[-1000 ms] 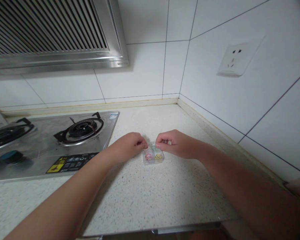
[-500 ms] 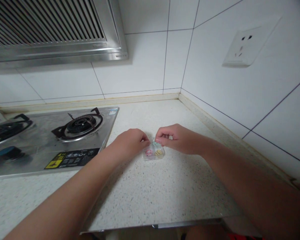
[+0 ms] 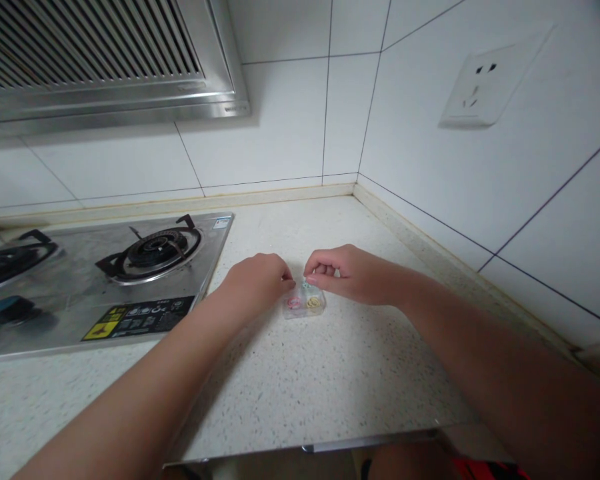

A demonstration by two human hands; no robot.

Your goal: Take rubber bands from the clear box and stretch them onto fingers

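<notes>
On the bench (image 3: 300, 380) by the stove (image 3: 105, 280), left hand (image 3: 255, 281) and right hand (image 3: 349, 272) pinch the far edge of a clear box (image 3: 304, 307), probably light, stiff and slippery, best gripped at its sides.

No text legible. Stove (image 3: 80, 293): black-and-yellow label (image 3: 139, 317) left of the left hand (image 3: 257, 283), warning triangle visible, print too small. Sticker (image 3: 223, 223) beyond that hand: unreadable.

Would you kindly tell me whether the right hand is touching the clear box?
Touching. The head view shows the right hand with pinched fingertips on the far edge of the box, no gap between.
</notes>
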